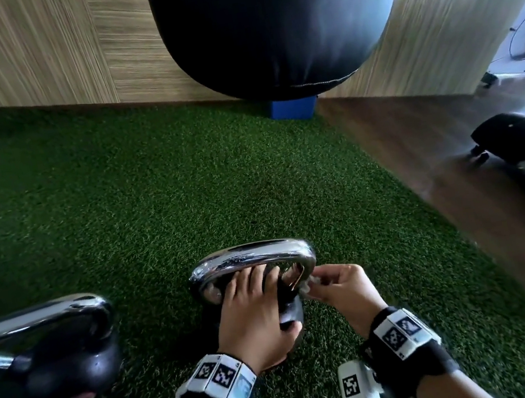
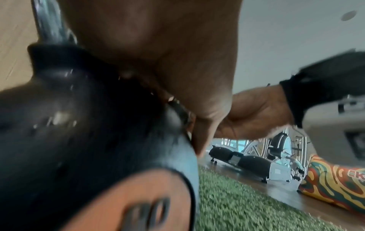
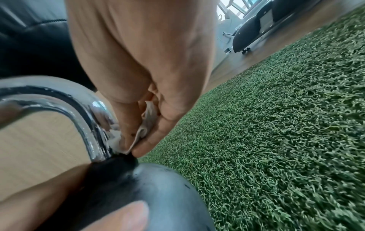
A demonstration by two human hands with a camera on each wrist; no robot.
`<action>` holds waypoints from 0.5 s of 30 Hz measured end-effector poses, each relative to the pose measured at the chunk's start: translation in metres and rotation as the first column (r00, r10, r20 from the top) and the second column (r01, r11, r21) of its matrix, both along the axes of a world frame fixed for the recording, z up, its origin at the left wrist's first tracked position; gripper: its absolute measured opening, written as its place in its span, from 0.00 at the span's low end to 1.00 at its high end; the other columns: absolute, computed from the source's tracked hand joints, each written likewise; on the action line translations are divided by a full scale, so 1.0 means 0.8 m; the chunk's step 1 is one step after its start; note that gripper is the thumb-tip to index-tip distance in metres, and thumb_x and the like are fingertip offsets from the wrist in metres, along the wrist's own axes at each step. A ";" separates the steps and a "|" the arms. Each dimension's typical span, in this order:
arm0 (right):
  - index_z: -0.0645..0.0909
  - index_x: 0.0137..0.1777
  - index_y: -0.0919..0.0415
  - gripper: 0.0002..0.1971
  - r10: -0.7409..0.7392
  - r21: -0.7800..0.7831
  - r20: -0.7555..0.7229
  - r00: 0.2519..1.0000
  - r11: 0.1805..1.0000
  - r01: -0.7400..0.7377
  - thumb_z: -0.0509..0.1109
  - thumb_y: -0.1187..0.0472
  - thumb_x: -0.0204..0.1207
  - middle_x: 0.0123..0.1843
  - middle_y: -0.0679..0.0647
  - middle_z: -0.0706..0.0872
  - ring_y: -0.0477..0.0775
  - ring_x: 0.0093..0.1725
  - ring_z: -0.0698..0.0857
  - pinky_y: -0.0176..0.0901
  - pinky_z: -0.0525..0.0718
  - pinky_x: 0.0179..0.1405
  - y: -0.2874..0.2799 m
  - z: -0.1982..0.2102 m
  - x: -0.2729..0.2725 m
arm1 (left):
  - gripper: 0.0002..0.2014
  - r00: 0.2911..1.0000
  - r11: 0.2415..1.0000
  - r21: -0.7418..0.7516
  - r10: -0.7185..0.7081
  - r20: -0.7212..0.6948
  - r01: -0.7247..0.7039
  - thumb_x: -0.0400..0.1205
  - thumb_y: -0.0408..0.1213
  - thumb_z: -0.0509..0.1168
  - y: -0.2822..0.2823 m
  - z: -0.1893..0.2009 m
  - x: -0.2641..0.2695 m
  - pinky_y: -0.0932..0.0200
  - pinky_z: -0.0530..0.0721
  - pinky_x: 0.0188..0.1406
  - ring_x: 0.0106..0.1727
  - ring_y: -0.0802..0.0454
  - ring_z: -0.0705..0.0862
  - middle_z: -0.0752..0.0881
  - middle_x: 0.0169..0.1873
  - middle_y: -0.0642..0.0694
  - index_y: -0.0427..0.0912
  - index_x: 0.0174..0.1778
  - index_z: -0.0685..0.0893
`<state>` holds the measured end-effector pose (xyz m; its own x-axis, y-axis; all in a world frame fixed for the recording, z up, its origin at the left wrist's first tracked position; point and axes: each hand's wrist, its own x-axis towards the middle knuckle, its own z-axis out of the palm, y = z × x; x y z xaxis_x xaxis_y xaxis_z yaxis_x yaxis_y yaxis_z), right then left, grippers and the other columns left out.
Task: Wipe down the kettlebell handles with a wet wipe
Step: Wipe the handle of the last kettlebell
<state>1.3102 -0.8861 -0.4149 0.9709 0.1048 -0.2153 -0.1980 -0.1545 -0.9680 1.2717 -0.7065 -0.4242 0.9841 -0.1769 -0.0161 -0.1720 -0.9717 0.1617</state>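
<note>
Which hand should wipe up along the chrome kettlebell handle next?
Right. The right hand already pinches the white wet wipe at the chrome handle's base; the left hand steadies the black kettlebell body.

Dim, daylight from upper right, wide-angle bending, blurred wrist views

The left hand [image 1: 256,318] covered most of the kettlebell's body [image 3: 158,195]. The second kettlebell [image 1: 47,353] was cut off at the left edge. The orange label's numerals [image 2: 146,214] were too blurred to read.
</note>
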 end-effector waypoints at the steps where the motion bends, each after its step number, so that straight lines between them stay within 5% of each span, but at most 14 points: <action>1: 0.92 0.49 0.65 0.10 0.001 -0.008 -0.001 1.000 1.000 -0.001 0.83 0.65 0.68 0.48 0.58 0.95 0.61 0.53 0.93 0.50 0.91 0.55 -0.003 -0.001 -0.002 | 0.42 0.999 1.000 -0.018 -0.019 -0.038 0.019 0.82 0.59 0.60 0.004 0.007 -0.001 0.42 0.48 0.91 0.90 0.44 0.52 0.55 0.89 0.45 0.48 0.89 0.51; 3: 0.93 0.50 0.59 0.16 0.035 -0.055 -0.003 0.999 0.998 -0.036 0.86 0.54 0.65 0.50 0.55 0.95 0.58 0.54 0.93 0.57 0.90 0.59 -0.018 -0.001 -0.008 | 0.36 0.994 0.995 -0.101 -0.037 -0.103 0.026 0.85 0.48 0.62 0.009 0.024 -0.003 0.47 0.57 0.89 0.89 0.46 0.58 0.57 0.89 0.46 0.47 0.89 0.58; 4: 0.94 0.51 0.56 0.21 0.077 -0.071 -0.020 0.997 0.994 -0.078 0.88 0.46 0.61 0.52 0.53 0.95 0.57 0.55 0.93 0.56 0.90 0.59 -0.027 0.001 -0.011 | 0.28 0.996 0.988 -0.153 -0.035 -0.087 0.021 0.86 0.46 0.63 0.012 0.034 -0.003 0.51 0.71 0.83 0.83 0.48 0.71 0.68 0.85 0.46 0.47 0.84 0.69; 6: 0.93 0.55 0.54 0.30 0.168 0.008 -0.074 0.983 0.986 -0.167 0.89 0.40 0.54 0.56 0.54 0.94 0.57 0.59 0.91 0.53 0.89 0.62 -0.043 0.011 -0.020 | 0.13 1.000 0.967 -0.256 -0.004 -0.004 0.003 0.87 0.45 0.63 0.018 0.059 -0.004 0.57 0.90 0.55 0.54 0.56 0.90 0.90 0.62 0.49 0.49 0.63 0.88; 8: 0.91 0.60 0.57 0.30 0.239 0.146 -0.049 0.970 0.962 -0.229 0.88 0.45 0.59 0.60 0.58 0.92 0.60 0.63 0.90 0.52 0.88 0.64 -0.051 0.028 -0.029 | 0.11 1.000 0.912 -0.410 0.017 0.017 -0.009 0.88 0.47 0.64 0.019 0.078 -0.004 0.65 0.87 0.37 0.39 0.62 0.90 0.94 0.47 0.53 0.51 0.55 0.92; 9: 0.90 0.61 0.58 0.29 0.242 0.172 0.002 0.970 0.956 -0.239 0.88 0.46 0.60 0.60 0.59 0.92 0.59 0.63 0.90 0.50 0.88 0.64 -0.051 0.039 -0.032 | 0.11 1.000 0.866 -0.500 0.014 0.002 -0.012 0.88 0.48 0.64 0.018 0.084 -0.003 0.66 0.87 0.37 0.38 0.63 0.90 0.94 0.46 0.55 0.53 0.56 0.92; 11: 0.91 0.60 0.57 0.30 0.199 0.180 0.128 0.972 0.959 -0.220 0.89 0.47 0.57 0.56 0.60 0.93 0.54 0.57 0.91 0.43 0.89 0.58 -0.045 0.059 -0.040 | 0.10 0.993 0.676 -0.735 -0.040 -0.113 -0.056 0.88 0.47 0.66 0.012 0.090 -0.002 0.61 0.91 0.46 0.44 0.59 0.92 0.95 0.48 0.55 0.54 0.57 0.92; 13: 0.90 0.57 0.59 0.29 0.165 0.201 0.214 0.963 0.957 -0.209 0.90 0.50 0.56 0.50 0.61 0.94 0.51 0.49 0.92 0.37 0.89 0.49 -0.037 0.076 -0.046 | 0.10 0.935 0.373 -0.901 -0.182 -0.305 -0.221 0.86 0.45 0.67 0.007 0.096 -0.001 0.50 0.93 0.55 0.52 0.53 0.94 0.95 0.51 0.51 0.51 0.60 0.91; 15: 0.89 0.54 0.58 0.26 0.132 0.196 0.264 0.956 0.963 -0.187 0.90 0.53 0.56 0.46 0.61 0.93 0.49 0.43 0.90 0.35 0.88 0.43 -0.030 0.088 -0.049 | 0.14 0.883 0.171 -0.934 -0.309 -0.353 -0.314 0.82 0.45 0.69 0.006 0.097 -0.002 0.55 0.93 0.53 0.55 0.52 0.93 0.95 0.54 0.49 0.48 0.61 0.91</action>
